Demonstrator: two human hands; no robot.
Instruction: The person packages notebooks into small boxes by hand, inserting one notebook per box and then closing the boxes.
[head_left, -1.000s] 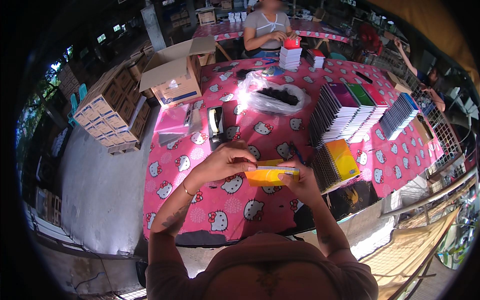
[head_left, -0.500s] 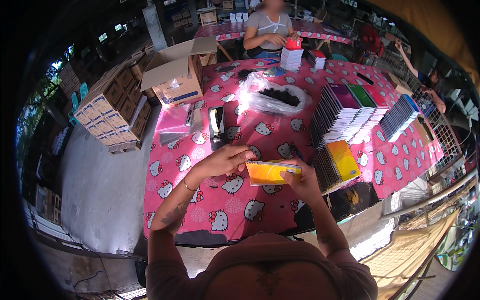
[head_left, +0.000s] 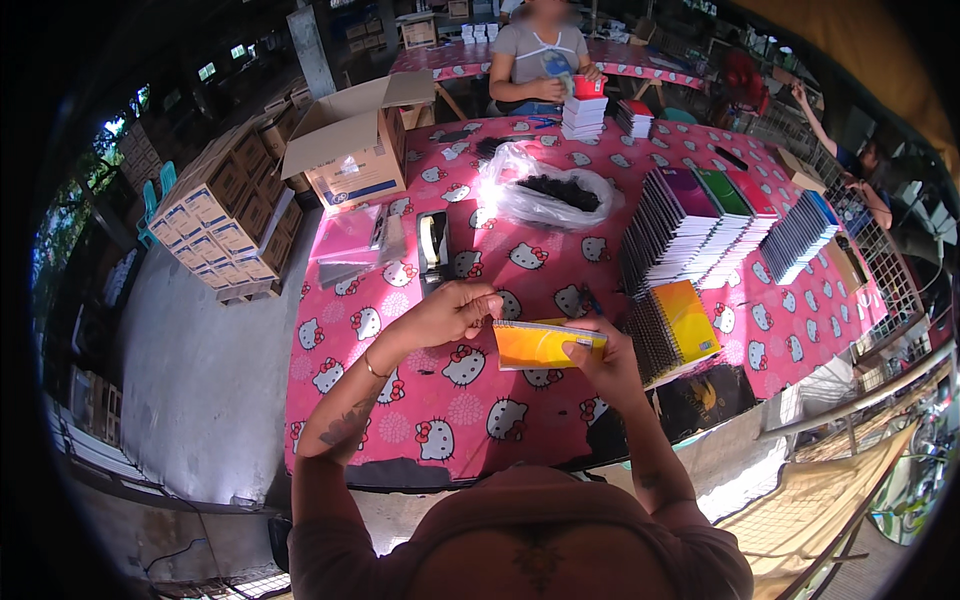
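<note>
A yellow spiral notebook [head_left: 540, 347] is in my right hand [head_left: 606, 362], whose thumb lies across the cover near its right end. Its bound edge faces away from me. My left hand [head_left: 462, 312] is closed in a pinch at the left end of the spiral; whatever is between its fingertips is too small to make out. To the right stands a stack of similar yellow spiral notebooks [head_left: 690, 322]. Beyond my left hand lies a long black tool with a pale strip [head_left: 433, 250].
A clear bag of black coils [head_left: 560, 195] lies mid-table. Tall stacks of purple, green and red notebooks [head_left: 715, 200] stand at right. An open carton [head_left: 350, 165] is at far left, beside clear plastic packets [head_left: 350, 240]. Across the table, a co-worker [head_left: 540, 60] handles red notebooks [head_left: 590, 88].
My left hand has lifted slightly, with its fingers curled more at the spiral's end. The notebook has shifted slightly right. The co-worker now holds something bluish.
</note>
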